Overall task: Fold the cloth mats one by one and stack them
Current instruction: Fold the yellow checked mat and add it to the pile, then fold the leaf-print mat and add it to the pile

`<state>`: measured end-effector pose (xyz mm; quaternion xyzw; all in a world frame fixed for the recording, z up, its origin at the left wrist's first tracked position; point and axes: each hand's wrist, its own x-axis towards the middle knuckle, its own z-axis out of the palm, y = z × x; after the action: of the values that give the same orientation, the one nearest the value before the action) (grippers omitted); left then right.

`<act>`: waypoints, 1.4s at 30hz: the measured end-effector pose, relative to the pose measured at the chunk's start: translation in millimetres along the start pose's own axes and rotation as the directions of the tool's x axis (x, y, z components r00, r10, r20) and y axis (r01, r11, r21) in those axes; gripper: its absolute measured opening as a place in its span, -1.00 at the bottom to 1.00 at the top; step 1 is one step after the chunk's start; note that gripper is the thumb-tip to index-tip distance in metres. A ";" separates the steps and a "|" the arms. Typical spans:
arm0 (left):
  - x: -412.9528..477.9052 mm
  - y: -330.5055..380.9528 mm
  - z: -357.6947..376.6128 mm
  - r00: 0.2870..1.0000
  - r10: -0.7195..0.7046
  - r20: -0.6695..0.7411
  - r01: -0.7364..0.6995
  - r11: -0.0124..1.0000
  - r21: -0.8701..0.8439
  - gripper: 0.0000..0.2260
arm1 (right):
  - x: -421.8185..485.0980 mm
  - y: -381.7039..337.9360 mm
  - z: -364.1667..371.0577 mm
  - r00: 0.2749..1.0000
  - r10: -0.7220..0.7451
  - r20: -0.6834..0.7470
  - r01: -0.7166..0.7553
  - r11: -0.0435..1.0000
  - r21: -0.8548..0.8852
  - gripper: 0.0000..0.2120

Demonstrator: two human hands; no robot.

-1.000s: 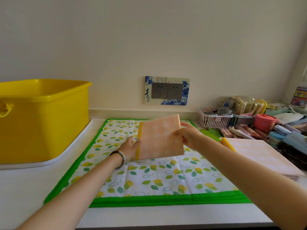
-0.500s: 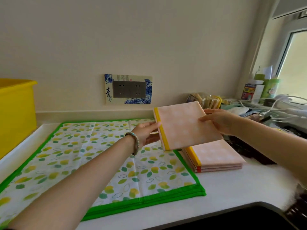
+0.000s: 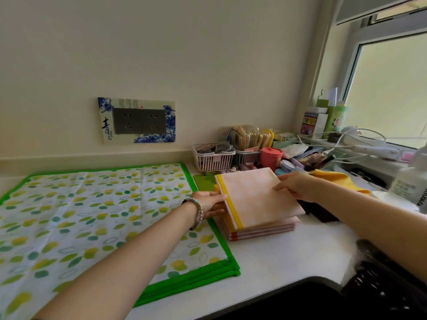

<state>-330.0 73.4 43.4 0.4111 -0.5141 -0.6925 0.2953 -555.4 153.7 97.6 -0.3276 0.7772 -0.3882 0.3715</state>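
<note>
Head view: I had the folded mat [image 3: 261, 199], pink with a yellow strip along its left edge, held in both hands right over the stack [image 3: 265, 233] of folded pink mats on the white counter [image 3: 288, 257]. My left hand [image 3: 210, 203] gripped the yellow-strip edge, thumb on top and fingers curled under. My right hand [image 3: 298, 188] pinched the far right edge, fingers under the cloth. I couldn't tell if the mat was fully down on the stack or just above it.

The leaf-print mat [image 3: 92, 215] with a green border lay flat to the left, touching the stack's side. Close behind the stack were a white basket [image 3: 212, 159] and a pink jar [image 3: 271, 157], with a yellow cloth [image 3: 335, 179] behind my right wrist. A dark object [image 3: 323, 214] sat just right of the stack, partly hidden by my right arm. A bottle [image 3: 409, 183] stood at the far right, and a socket plate [image 3: 138, 121] was on the wall.
</note>
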 end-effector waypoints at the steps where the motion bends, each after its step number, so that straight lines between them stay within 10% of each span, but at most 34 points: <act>1: 1.5 -1.4 1.2 1.000 0.001 -0.006 -0.001 1.000 0.008 -0.75 | 2.2 2.9 1.5 1.000 0.005 -0.002 -0.005 1.000 -0.005 -0.57; 23: 2.1 -11.1 -11.3 0.998 0.036 -0.059 -0.029 0.994 0.109 -0.75 | 10.7 8.8 11.0 0.987 -0.109 -0.115 0.070 0.952 -0.299 -0.49; 28: -9.9 1.0 -39.9 0.993 0.115 -0.036 -0.102 0.964 0.244 -0.66 | -18.9 -25.1 27.4 0.926 -0.371 -0.077 0.305 0.851 -0.426 -0.66; 42: -112.0 -28.6 -206.3 0.975 0.222 0.022 -0.124 0.457 0.881 -0.26 | -100.5 -18.5 218.2 0.681 -0.569 0.461 0.722 0.626 -0.296 -0.44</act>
<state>-94.9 78.3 18.4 0.4821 -0.8196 -0.2779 0.1365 -318.7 146.3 53.5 -0.7238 0.5997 -0.2438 0.2387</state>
